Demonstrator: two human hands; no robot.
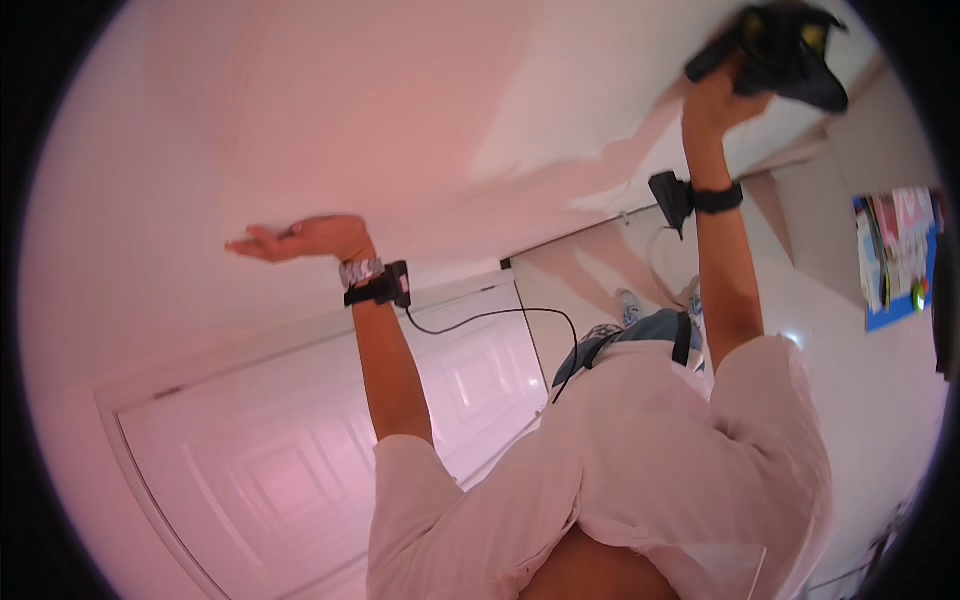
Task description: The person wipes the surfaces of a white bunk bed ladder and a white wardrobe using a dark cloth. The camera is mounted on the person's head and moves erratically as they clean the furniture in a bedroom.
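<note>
My left hand (307, 238) is raised beside the pale wall, fingers spread a little and holding nothing; whether it touches the wall cannot be told. Its wrist wears a metal-coloured band (361, 271) and a black strapped device (386, 285) with a thin black cable running toward my waist. My right hand (724, 105) is stretched out at the upper right, shut on a black item with yellow patches (787, 56). That item is blurred, so its kind is unclear. A second black device (673, 199) is strapped to my right wrist.
A white panelled door (285, 465) stands at the lower left, in its frame. Below me are the light floor (570, 277) and my shoes (630, 306). At the right, a blue board or folder (896, 311) bears papers and small items. Shadows of the arm fall on the wall.
</note>
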